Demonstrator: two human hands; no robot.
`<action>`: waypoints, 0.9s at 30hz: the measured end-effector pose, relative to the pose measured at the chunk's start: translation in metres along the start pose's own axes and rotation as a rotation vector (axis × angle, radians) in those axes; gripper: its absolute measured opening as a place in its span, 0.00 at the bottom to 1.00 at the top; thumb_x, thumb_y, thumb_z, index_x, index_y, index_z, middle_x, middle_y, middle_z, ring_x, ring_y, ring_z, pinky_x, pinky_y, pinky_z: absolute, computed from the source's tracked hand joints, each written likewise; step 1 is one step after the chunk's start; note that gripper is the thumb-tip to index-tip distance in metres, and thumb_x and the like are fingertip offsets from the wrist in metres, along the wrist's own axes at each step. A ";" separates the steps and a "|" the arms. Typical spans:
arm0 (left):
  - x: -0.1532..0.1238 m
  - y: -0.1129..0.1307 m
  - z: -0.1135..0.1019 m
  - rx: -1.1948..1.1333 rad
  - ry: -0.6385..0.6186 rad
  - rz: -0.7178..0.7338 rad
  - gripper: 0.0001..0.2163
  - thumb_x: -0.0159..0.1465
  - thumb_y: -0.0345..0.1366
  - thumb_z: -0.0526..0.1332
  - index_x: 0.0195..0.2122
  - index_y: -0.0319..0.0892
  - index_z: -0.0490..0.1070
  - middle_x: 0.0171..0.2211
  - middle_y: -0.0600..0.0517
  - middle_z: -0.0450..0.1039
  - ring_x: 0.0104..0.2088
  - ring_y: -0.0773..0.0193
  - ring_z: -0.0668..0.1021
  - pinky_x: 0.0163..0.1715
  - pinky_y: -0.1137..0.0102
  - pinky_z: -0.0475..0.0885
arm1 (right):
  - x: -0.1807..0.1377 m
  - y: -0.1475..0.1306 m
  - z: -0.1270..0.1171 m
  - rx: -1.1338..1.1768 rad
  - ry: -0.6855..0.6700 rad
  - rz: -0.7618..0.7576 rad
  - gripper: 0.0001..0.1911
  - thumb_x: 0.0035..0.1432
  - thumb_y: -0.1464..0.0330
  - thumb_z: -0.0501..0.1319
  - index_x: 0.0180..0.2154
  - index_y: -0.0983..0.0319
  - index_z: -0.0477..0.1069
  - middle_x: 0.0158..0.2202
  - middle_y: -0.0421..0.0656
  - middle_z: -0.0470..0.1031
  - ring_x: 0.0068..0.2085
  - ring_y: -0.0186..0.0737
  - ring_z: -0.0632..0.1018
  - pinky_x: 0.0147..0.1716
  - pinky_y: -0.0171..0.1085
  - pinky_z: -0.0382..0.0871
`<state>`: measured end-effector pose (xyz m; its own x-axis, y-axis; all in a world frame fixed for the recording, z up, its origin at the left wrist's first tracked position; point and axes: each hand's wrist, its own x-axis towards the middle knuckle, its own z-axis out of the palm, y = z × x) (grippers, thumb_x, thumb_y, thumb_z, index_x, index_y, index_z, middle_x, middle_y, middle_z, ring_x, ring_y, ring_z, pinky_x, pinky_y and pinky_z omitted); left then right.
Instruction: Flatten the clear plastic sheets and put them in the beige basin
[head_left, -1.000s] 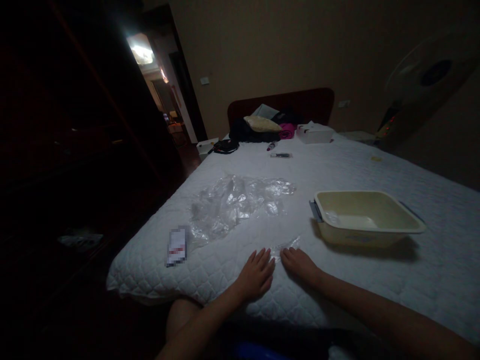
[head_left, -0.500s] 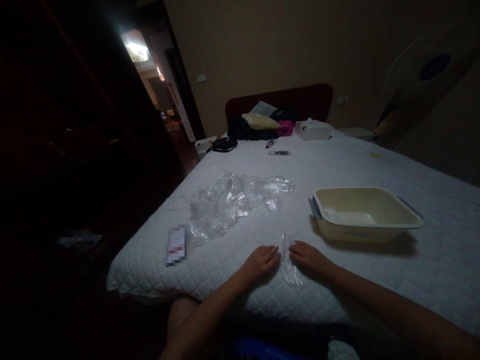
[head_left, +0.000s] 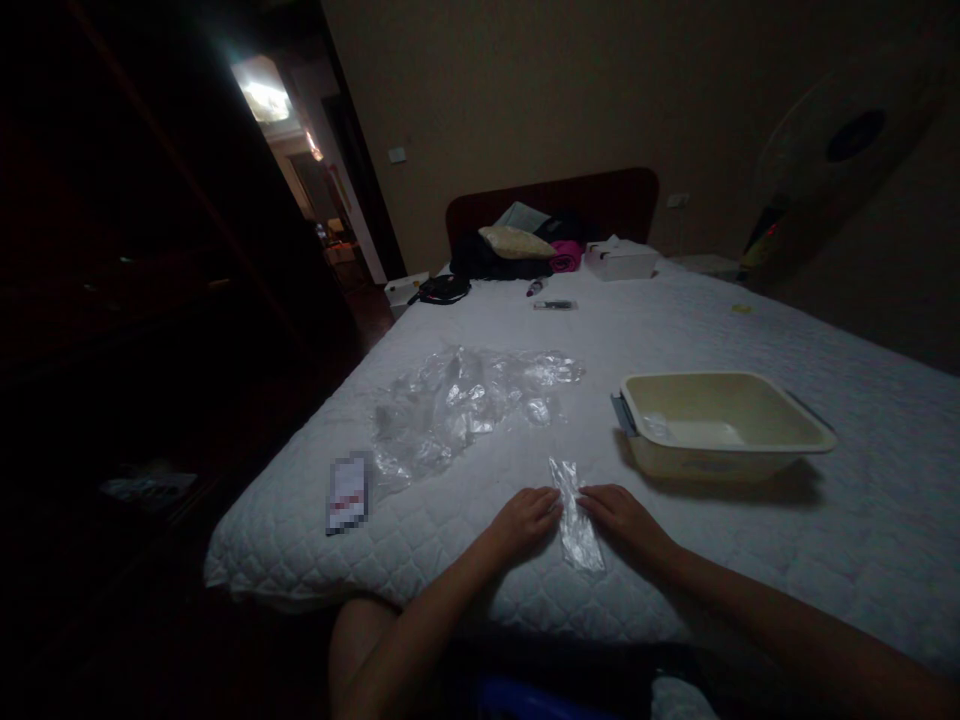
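Head view: clear plastic [head_left: 655, 427] in basin [head_left: 727, 466], narrow plastic strip [head_left: 580, 538] between fingers [head_left: 541, 500].

We count two hands, one left hand [head_left: 529, 520] and one right hand [head_left: 622, 517], with one narrow clear plastic strip [head_left: 579, 540]. We also count one bed [head_left: 675, 335], one cream basin [head_left: 720, 464], one headboard [head_left: 559, 198] and one fan [head_left: 855, 136].

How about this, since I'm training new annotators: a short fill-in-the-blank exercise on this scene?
1. Between the left hand and the right hand lies a strip of clear ____.
2. The cream basin stands to the ____ of that strip.
3. The headboard rises at the ____ end of the bed.

Missing words: plastic; right; far.
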<state>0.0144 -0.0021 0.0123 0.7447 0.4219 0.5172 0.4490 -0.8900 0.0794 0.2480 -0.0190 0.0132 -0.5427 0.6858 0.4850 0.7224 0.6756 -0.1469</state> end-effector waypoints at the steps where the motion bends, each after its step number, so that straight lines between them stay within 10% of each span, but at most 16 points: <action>1: 0.000 0.000 0.001 -0.015 -0.003 0.003 0.13 0.63 0.29 0.50 0.48 0.39 0.63 0.48 0.42 0.67 0.51 0.57 0.68 0.46 0.62 0.66 | 0.000 -0.002 -0.001 0.010 -0.002 0.006 0.15 0.58 0.70 0.51 0.47 0.60 0.67 0.45 0.47 0.71 0.44 0.44 0.71 0.44 0.44 0.64; 17: 0.005 0.002 0.006 -0.370 0.036 -0.392 0.09 0.61 0.37 0.56 0.40 0.44 0.72 0.39 0.50 0.73 0.42 0.65 0.73 0.44 0.68 0.66 | 0.001 -0.022 0.000 0.190 -0.082 0.281 0.13 0.51 0.69 0.54 0.41 0.60 0.69 0.42 0.45 0.73 0.45 0.43 0.71 0.50 0.49 0.53; 27: 0.010 0.006 0.004 -0.345 0.043 -0.485 0.11 0.61 0.38 0.53 0.30 0.41 0.74 0.38 0.49 0.68 0.39 0.64 0.70 0.40 0.69 0.66 | 0.020 -0.028 -0.001 0.182 -0.065 0.426 0.16 0.58 0.63 0.48 0.24 0.61 0.67 0.25 0.41 0.72 0.30 0.38 0.72 0.35 0.37 0.62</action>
<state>0.0264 -0.0023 0.0143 0.4709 0.7931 0.3863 0.5414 -0.6055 0.5833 0.2179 -0.0247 0.0279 -0.2439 0.9240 0.2946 0.8029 0.3627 -0.4730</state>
